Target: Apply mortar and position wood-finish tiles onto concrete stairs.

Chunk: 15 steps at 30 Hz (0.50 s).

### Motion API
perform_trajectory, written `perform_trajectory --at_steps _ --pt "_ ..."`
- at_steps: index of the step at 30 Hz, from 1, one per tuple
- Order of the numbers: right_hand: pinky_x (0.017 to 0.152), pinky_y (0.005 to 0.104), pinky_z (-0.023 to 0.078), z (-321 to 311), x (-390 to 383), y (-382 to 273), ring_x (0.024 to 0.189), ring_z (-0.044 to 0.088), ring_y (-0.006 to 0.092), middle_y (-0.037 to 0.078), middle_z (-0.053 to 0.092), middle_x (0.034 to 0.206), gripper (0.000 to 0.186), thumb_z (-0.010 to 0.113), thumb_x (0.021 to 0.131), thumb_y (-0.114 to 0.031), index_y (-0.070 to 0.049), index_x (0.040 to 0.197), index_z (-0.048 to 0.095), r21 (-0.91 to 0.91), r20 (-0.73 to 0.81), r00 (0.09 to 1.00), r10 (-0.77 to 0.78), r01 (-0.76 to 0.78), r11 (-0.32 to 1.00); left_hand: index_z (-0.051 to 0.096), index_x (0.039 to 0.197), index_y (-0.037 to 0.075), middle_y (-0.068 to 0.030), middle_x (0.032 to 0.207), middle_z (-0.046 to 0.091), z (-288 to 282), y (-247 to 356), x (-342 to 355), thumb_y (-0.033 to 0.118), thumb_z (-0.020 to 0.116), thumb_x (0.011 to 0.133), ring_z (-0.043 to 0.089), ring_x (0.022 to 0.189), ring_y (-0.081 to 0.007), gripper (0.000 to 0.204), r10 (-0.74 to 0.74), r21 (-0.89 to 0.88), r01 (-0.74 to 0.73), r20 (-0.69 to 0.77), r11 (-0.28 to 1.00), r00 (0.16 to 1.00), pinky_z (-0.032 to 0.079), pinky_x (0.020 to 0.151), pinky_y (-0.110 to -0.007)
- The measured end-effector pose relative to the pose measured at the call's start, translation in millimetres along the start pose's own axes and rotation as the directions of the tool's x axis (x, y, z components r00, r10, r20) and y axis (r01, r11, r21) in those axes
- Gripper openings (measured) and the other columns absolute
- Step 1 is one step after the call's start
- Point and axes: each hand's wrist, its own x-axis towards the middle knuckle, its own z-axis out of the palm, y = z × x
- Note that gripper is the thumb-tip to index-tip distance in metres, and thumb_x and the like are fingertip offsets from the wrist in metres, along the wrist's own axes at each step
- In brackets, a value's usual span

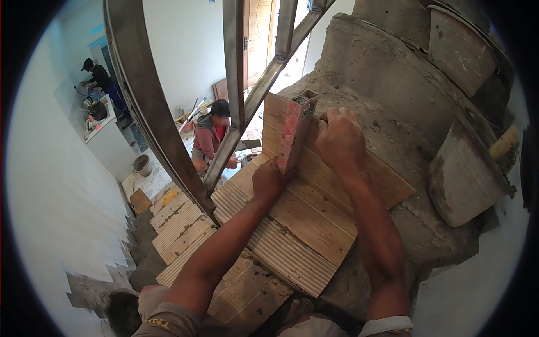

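Wood-look ribbed tile lies flat on the rough grey step, the left hand pressing the low end of a red metal level running up and away, the right hand fisted beside it.

daylight floods in from the doorway beyond the metal railing, washing out the white wall left of it. soft shadows nearer than the railing. strong fisheye bending, black vignette corners, mild rim blur.
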Motion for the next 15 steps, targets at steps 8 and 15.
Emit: perform_trajectory --at_steps 8,15 --pt "0.096 0.0496 0.046 -2 -1 7 0.106 0.061 0.0386 0.021 0.066 0.106 0.017 0.065 0.087 -0.016 -0.001 0.097 0.067 0.021 -0.028 0.999 -0.025 0.025 0.999 0.069 0.113 0.008 -0.0185 0.098 0.074 -6 10 -2 0.04 0.084 0.078 0.071 0.092 -0.0402 0.049 -0.016 0.001 0.016 0.03 1.0 0.999 0.057 0.079 -0.049" --pt "0.097 0.0491 0.045 -51 -34 30 0.105 0.06 0.0349 0.016 0.064 0.104 0.025 0.074 0.087 -0.025 -0.005 0.101 0.067 -0.068 -0.069 0.996 -0.047 0.043 0.997 0.069 0.116 0.007 -0.0177 0.104 0.074 -13 15 -5 0.042 0.083 0.077 0.071 0.1 -0.0377 0.055 -0.044 -0.077 0.047 0.05 0.996 0.998 0.055 0.086 -0.045"
